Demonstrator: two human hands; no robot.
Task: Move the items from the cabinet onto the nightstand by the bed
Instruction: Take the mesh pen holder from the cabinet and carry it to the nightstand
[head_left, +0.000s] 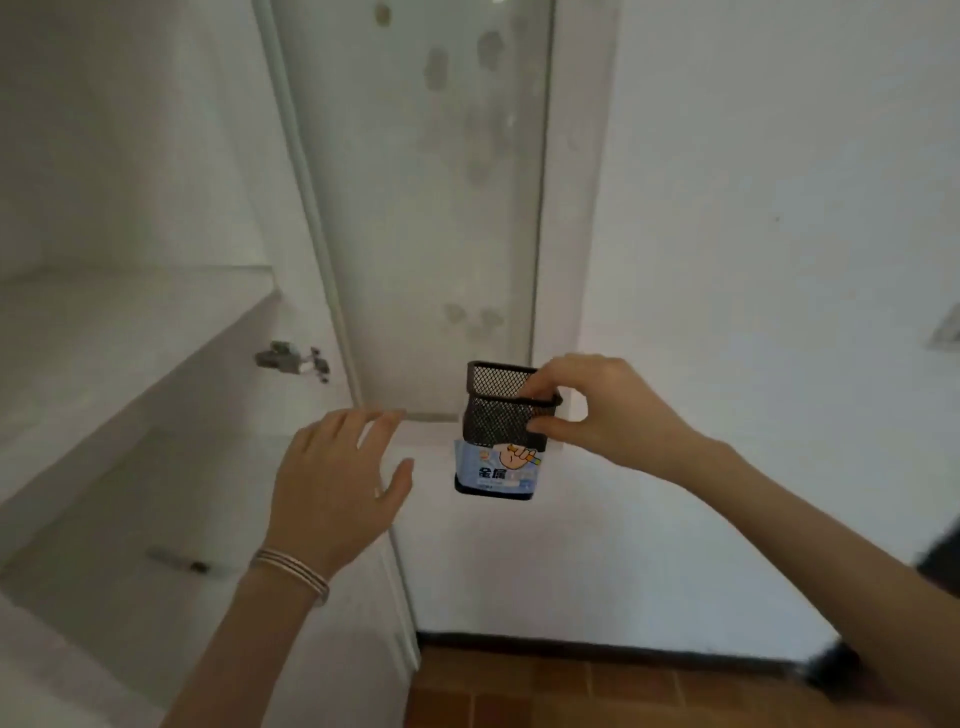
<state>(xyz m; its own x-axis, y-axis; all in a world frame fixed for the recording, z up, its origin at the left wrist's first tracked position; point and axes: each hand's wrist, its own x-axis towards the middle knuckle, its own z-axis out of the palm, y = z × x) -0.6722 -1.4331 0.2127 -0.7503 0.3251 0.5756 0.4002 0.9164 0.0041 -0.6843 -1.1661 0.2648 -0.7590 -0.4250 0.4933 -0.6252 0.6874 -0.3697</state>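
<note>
I have the black mesh pen holder (498, 415) up in the air, just in front of the open glass door (415, 208) of the cabinet (156, 322), with a blue label (498, 470) on its lower part. My right grip (597, 410) pinches it, fingers over the rim and thumb on the mesh side. My left grip (337, 478) is spread, holding nothing, just left of the holder. A blurred pen (179, 564) lies on the lower shelf (104, 509). Thin bracelets (291, 569) circle my left wrist, and brown floor (571, 691) shows below
</note>
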